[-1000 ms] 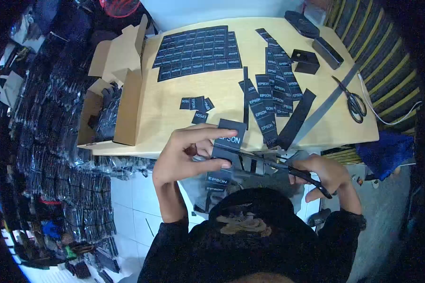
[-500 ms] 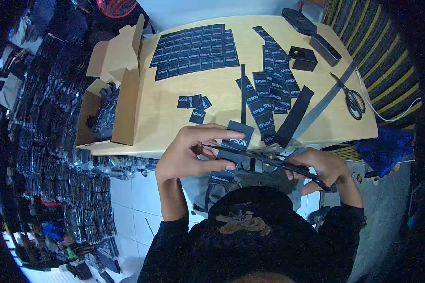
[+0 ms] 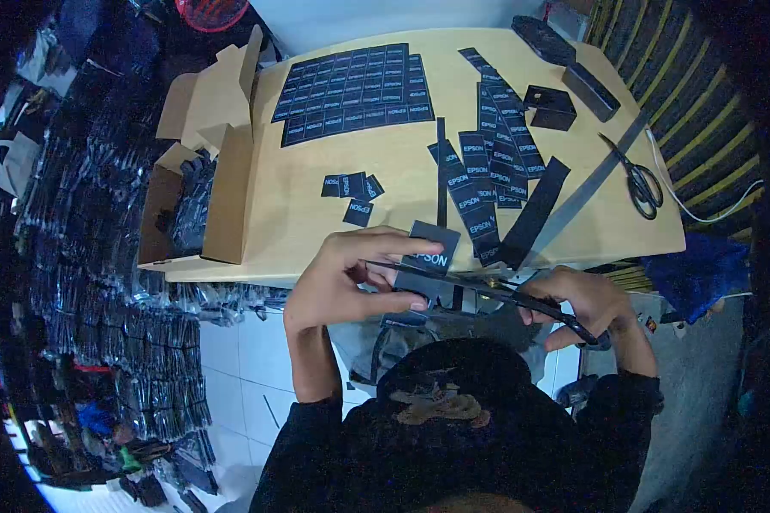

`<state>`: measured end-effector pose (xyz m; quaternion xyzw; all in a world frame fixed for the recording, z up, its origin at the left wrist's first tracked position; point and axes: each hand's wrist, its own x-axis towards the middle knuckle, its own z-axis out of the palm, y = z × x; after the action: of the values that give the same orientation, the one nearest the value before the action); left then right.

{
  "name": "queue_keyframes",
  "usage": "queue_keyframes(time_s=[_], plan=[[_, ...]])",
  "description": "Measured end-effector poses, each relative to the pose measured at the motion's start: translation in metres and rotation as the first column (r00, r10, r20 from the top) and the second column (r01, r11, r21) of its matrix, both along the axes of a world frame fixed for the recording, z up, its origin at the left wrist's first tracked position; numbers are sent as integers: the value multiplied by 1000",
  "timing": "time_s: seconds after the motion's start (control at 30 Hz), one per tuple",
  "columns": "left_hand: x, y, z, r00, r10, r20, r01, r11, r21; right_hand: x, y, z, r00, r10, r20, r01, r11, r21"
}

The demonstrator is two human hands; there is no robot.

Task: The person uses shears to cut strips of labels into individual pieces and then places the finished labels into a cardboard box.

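Note:
My left hand (image 3: pixel 338 278) pinches a black label strip (image 3: pixel 429 238) lettered EPSON between thumb and fingers, near the table's front edge. A pair of black scissors (image 3: pixel 526 299) lies across the strip, its blades pointing toward my left palm. Its handles are gripped by my right hand (image 3: pixel 589 301). The lower part of the strip hangs over my lap, mostly hidden behind the left thumb and the scissors. Just beyond my left hand, several small cut EPSON labels (image 3: pixel 351 185) lie on the table (image 3: pixel 316 231).
Printed label sheets (image 3: pixel 351 85) lie at the back. Several EPSON strips (image 3: pixel 470 201) and a plain black strip (image 3: pixel 535 209) overlap toward the right. Second scissors (image 3: pixel 642 179) and a black box (image 3: pixel 549 107) sit farther right. An open cardboard box (image 3: pixel 231 197) stands left.
Both hands and the scissors keep nearly the same position. Less lettering shows on the part of the strip below the scissors.

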<state>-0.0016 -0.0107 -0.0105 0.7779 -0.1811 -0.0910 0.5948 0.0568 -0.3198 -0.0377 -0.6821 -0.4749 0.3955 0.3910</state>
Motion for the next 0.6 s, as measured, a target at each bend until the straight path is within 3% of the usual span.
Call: queue_keyframes(time_s=[0.1, 0.43, 0.6], plan=[[0, 1, -4, 1000, 9, -7, -9, 1000, -28, 0, 2, -3, 1000, -9, -30, 11, 997, 79], [2, 2, 1, 1000, -4, -9, 4, 1000, 31, 1, 0, -2, 999, -31, -9, 31, 998, 53], [1, 1, -1, 999, 20, -31, -21, 999, -30, 0, 3, 2, 996, -67, -51, 69, 997, 37]])
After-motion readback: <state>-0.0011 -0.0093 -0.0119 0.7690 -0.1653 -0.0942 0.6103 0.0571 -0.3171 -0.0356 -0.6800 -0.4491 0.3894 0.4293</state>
